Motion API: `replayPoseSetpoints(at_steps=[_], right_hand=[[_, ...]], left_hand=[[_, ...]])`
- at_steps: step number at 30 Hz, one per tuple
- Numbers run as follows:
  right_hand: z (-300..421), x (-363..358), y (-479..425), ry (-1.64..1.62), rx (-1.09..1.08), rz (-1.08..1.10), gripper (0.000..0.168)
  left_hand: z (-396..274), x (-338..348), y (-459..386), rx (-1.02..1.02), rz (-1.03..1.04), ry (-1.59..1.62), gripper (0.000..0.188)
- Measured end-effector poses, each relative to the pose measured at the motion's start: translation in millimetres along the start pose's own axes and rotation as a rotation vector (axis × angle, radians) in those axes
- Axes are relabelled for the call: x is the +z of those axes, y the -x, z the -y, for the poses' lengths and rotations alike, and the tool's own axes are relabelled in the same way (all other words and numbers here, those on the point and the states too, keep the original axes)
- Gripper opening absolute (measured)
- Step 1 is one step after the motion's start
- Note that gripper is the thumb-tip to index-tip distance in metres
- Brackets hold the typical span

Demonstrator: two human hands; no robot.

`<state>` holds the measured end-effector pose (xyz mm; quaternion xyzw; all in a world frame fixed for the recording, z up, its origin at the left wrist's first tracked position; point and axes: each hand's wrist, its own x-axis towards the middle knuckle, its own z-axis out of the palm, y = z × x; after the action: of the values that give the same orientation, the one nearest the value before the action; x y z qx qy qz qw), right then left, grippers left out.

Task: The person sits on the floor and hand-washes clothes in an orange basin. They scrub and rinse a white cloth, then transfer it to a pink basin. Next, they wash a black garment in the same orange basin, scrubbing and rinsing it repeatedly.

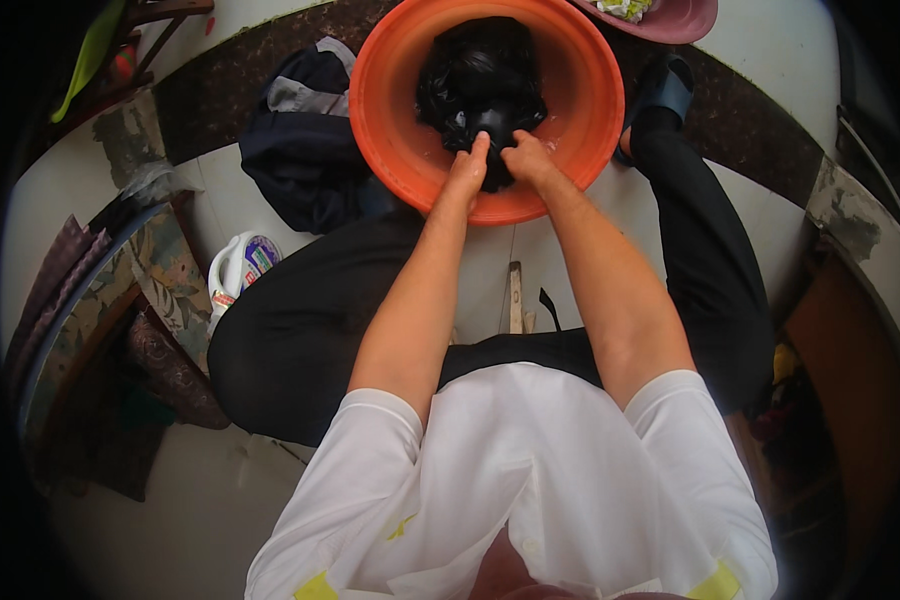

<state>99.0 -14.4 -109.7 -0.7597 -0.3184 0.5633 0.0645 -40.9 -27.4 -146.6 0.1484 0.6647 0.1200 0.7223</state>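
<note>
A large orange plastic basin (601, 97) stands on the floor in front of me. In it lies a wet, shiny black garment or cloth (480, 71), bunched up with a little water around it. My left hand (469, 174) grips the near part of the cloth, its thumb laid on top. Close beside it on the right, my right hand (529, 157) also has hold of the cloth; its curled fingers are partly hidden by the black folds. Both hands are inside the basin near its front wall.
Dark clothing with grey parts (300, 150) is heaped left of the basin. A white detergent bottle (236, 266) stands by my left knee. At the top right is a pink basin (679, 26). Fabric-covered furniture (105, 300) is on the left, a brown wooden panel (847, 352) on the right.
</note>
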Motion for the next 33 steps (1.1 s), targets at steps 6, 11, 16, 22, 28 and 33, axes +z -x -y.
replayPoseSetpoints(at_steps=[6,11,16,22,28,33], right_hand=[[42.7,24.3,62.6,-0.475,-0.121,0.292,0.021],[73.6,7.3,108.4,-0.174,-0.26,0.271,0.018],[101.9,-3.7,114.3,0.227,-0.351,-0.363,0.022],[80.7,-35.7,41.0,0.342,-0.131,-0.523,0.033],[20.4,-61.3,17.1,0.236,-0.004,-0.434,0.044],[-12.5,-30.8,9.1,-0.637,0.168,-0.034,0.064]], left_hand=[[-26.7,-33.5,11.1,-0.132,0.282,0.53,0.082],[-52.8,-11.1,59.0,-0.141,0.448,0.883,0.072],[-45.7,19.3,89.2,-0.109,0.324,0.844,0.073],[-37.7,46.5,62.9,-0.041,0.392,0.83,0.052],[-61.9,37.9,70.9,-0.133,0.188,0.558,0.053],[-36.4,50.8,65.6,-0.149,0.394,0.697,0.054]])
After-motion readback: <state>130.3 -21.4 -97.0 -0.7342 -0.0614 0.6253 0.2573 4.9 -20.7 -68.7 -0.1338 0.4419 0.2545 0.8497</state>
